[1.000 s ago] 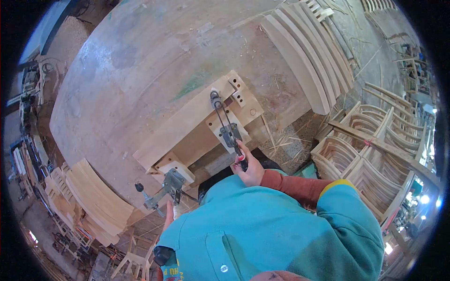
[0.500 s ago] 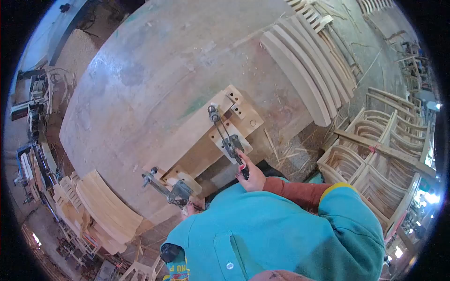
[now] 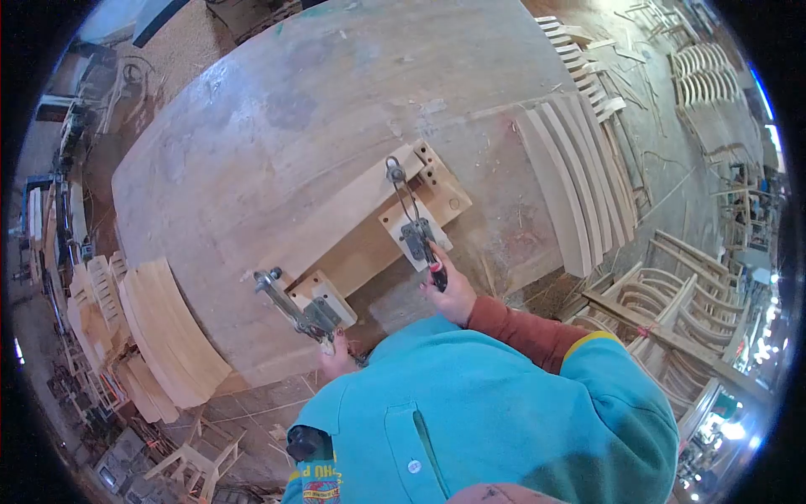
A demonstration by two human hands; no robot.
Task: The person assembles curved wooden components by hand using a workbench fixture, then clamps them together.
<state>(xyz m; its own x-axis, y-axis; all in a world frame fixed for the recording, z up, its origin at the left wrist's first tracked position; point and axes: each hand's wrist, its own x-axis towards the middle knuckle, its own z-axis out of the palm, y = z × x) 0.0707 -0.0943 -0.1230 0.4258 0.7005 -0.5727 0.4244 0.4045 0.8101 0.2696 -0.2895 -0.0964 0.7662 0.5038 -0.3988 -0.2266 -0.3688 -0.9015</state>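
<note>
A wooden jig [image 3: 460, 197] lies slantwise on the workbench, with a long wooden board [image 3: 340, 220] along its far side. Two metal toggle clamps are mounted on it. My right hand [image 3: 453, 296] is wrapped around the red-and-black handle of the right toggle clamp [image 3: 416, 238], whose arm reaches out over the board. Close to my body, my left hand [image 3: 337, 359] grips the handle end of the left toggle clamp [image 3: 319, 317]; its lower fingers are hidden. That clamp's tip stands at the board's left end.
Curved wooden slats [image 3: 564, 181] lie in a row at the bench's right. More curved pieces [image 3: 172, 328] are stacked at the left edge. A wooden rack of bent parts [image 3: 672, 315] stands at right, and the worn workbench top [image 3: 252, 160] stretches beyond the jig.
The whole view has shifted and turned a little, bringing more of the right side into sight. Both hands stay at the clamp handles, and more of my left hand shows now.
</note>
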